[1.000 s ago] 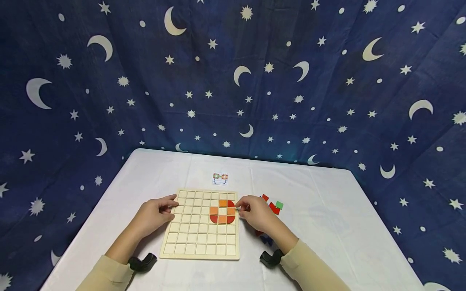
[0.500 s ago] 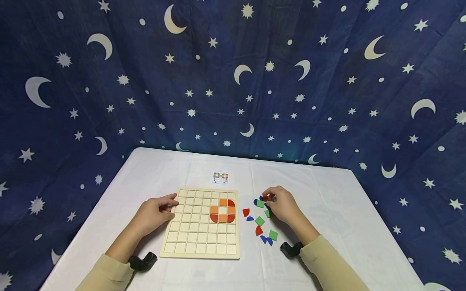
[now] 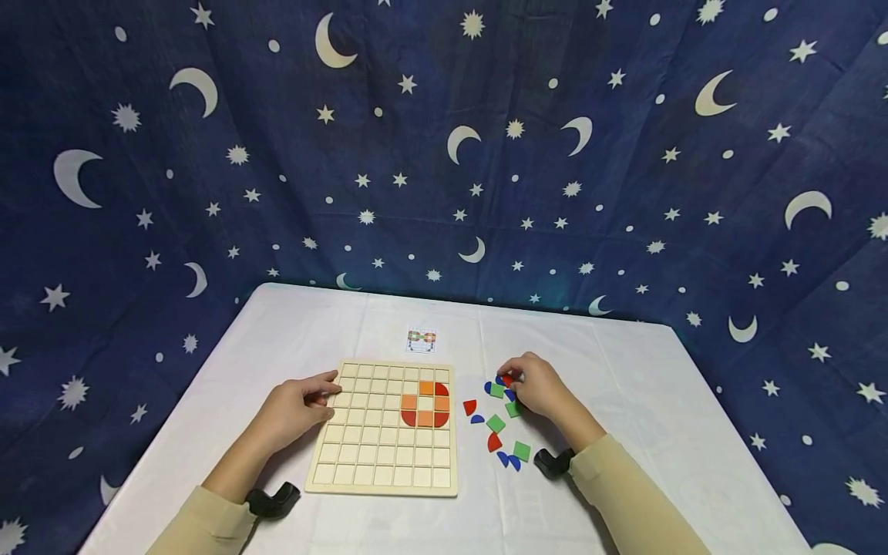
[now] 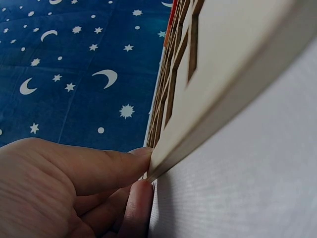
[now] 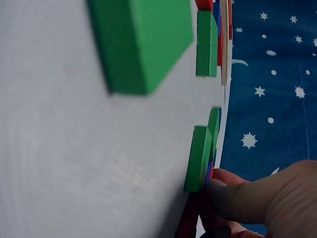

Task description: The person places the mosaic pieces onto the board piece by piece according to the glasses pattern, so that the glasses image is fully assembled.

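My left hand [image 3: 290, 412] rests at the left edge of a wooden grid board [image 3: 378, 491], thumb and fingertips touching the rim. In the left wrist view the thumb tip meets the board's pale edge [image 4: 218, 111]. Set into the board are orange squares and dark red quarter-circle tiles [image 3: 440, 418], around one bare cell. My right hand [image 3: 543, 385] is over the loose tiles right of the board, pinching a red quarter-circle tile [image 3: 508, 380] between thumb and fingers. Green square tiles [image 5: 199, 158] stand close by the fingertips in the right wrist view, and the thumb partly hides the red piece.
Loose green squares [image 3: 522, 451], red quarter-circles [image 3: 495, 442] and blue pieces [image 3: 477, 419] lie right of the board. A small pattern card [image 3: 421, 340] lies behind the board. A starry blue cloth [image 3: 388, 146] hangs beyond the white table [image 3: 590, 362].
My right hand has moved right, from the board's right edge to the loose tiles, uncovering several of them. It has hardly shifted in the last half second. The left hand stays at the board.
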{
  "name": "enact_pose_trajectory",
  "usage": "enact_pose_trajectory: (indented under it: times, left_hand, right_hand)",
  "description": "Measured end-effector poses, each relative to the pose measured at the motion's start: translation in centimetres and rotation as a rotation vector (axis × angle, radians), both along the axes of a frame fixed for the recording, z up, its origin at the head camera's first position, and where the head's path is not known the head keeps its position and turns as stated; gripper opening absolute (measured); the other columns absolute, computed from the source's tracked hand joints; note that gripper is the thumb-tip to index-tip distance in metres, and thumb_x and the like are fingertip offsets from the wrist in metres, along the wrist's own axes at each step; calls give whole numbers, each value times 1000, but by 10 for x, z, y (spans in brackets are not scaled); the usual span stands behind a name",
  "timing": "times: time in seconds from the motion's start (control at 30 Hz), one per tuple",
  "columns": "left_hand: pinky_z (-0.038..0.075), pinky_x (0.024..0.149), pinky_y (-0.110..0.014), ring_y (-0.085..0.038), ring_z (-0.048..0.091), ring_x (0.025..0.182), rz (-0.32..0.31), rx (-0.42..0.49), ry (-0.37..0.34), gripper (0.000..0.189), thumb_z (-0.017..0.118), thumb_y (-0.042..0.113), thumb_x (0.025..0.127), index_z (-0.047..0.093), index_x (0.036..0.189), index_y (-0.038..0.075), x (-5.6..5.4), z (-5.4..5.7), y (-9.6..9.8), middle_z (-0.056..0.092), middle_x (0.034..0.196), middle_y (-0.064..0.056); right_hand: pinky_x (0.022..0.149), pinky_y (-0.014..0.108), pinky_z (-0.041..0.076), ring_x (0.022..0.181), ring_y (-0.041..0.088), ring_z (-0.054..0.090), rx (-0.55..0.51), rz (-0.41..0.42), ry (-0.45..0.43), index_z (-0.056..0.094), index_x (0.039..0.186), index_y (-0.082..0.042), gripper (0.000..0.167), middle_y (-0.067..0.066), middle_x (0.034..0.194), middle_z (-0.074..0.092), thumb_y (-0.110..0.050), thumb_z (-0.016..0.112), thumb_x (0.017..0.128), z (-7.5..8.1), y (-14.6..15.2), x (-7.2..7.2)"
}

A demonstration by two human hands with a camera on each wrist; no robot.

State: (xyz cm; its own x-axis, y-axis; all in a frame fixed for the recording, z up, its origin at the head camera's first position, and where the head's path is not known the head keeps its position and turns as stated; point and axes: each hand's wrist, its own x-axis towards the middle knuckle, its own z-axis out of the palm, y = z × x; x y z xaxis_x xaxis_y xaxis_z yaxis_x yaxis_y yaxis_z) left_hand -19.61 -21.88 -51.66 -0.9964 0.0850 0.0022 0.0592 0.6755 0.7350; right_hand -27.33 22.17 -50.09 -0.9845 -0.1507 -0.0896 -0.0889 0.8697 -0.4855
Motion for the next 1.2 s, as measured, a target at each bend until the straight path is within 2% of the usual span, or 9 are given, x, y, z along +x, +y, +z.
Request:
enact_pose_trajectory:
  times: [0.13,0.27,0.57,0.73,1.0,1.2]
  left_hand:
    - [47,78,-25,-13,61,90,-1,-2,0,36,80,6,87,80,123,11,0,0,0,63,156,-6]
    - [47,78,-26,-13,61,90,-2,-2,-1,36,80,6,87,80,123,11,0,0,0,63,157,-6]
    - [46,77,-26,-13,60,88,3,-1,1,36,79,6,87,81,123,12,0,-1,0,63,157,-7]
    - [46,77,-26,-13,61,88,3,3,-5,37,79,6,87,80,123,11,0,-1,0,63,157,-7]
    - [46,78,-26,-13,61,88,3,2,-1,37,79,7,87,80,123,11,0,-2,0,63,157,-7]
    - [47,78,-25,-13,61,89,7,-1,9,37,80,7,87,81,123,12,-1,-3,0,63,157,-7]
  right_hand:
    - [91,43,56,92,22,59,9,-12,-13,78,105,-16,17,4,95,67,-2,75,95,0,1,-2]
    - [80,36,51,84,20,57,30,-2,-4,75,101,-14,9,3,86,64,-9,78,96,-1,3,-3]
    - [85,37,55,86,19,58,55,-1,2,74,109,-15,14,1,89,66,-17,79,96,0,2,0]
    - [80,33,53,83,19,57,18,8,22,74,111,-15,15,1,86,64,-16,79,97,4,-4,4]
    - [76,30,51,81,16,57,-36,49,28,75,109,-19,13,-2,82,62,-18,80,97,8,-30,14]
    - [70,28,52,80,15,59,-74,124,0,76,114,-18,17,-3,82,62,-21,79,98,11,-59,22]
